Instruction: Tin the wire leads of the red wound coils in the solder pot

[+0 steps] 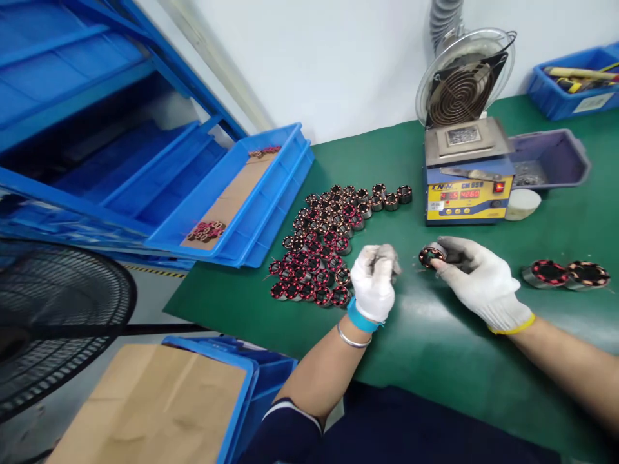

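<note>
The fingers [453, 246] of the right hand [476, 270] grip a coil ring [426, 255] just above or on the tabletop [411, 361]; which of these cannot be told, and the glove hides the ring's right side. The left hand [373, 280] has its fingers curled inward, and whether they pinch anything cannot be made out. Its glove covers part of the nearby cluster of rings [314, 258], whose rear rows overlap. The heater box [469, 193] partly hides the purple tub [570, 154], its contents unclear. The tool bin [575, 96] and black fan [62, 322] are cut off by the view. Dark clothing hides part of the tabletop's near edge. Bare green surface lies between cluster and heater box, and between right hand and two rings [565, 276] farther right.
</note>
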Action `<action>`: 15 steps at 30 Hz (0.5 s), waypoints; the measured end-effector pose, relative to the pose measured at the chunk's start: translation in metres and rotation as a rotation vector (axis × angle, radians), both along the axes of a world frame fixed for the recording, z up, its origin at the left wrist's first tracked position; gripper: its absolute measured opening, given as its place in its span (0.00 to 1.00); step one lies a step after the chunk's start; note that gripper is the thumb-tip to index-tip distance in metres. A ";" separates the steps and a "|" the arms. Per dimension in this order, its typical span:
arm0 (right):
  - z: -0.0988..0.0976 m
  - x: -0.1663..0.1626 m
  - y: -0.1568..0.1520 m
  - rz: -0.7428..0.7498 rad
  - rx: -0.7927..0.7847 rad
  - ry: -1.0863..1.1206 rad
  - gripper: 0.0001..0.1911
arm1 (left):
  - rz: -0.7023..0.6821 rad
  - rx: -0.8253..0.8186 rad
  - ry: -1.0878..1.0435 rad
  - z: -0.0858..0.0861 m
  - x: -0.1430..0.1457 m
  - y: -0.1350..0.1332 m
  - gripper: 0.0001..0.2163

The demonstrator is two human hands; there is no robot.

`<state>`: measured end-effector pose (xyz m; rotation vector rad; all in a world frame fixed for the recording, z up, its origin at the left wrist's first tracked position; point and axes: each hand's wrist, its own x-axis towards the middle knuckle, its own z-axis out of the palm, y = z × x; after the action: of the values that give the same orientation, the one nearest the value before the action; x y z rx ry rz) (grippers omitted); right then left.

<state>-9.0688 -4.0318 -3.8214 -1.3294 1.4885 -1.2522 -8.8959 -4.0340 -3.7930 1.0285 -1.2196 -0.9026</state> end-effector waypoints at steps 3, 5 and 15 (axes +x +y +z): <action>0.001 -0.001 0.000 -0.003 -0.019 -0.002 0.27 | -0.086 0.109 -0.180 0.001 -0.001 -0.002 0.19; 0.001 -0.002 0.000 0.005 -0.028 0.015 0.26 | -0.239 0.209 -0.362 0.002 -0.005 -0.002 0.16; 0.013 -0.005 -0.001 -0.034 -0.060 0.003 0.27 | -0.060 0.095 0.077 0.003 -0.005 0.013 0.21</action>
<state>-9.0739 -4.0325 -3.8088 -1.3507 1.4908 -1.3268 -8.9012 -4.0205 -3.7895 1.0272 -1.1579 -1.0462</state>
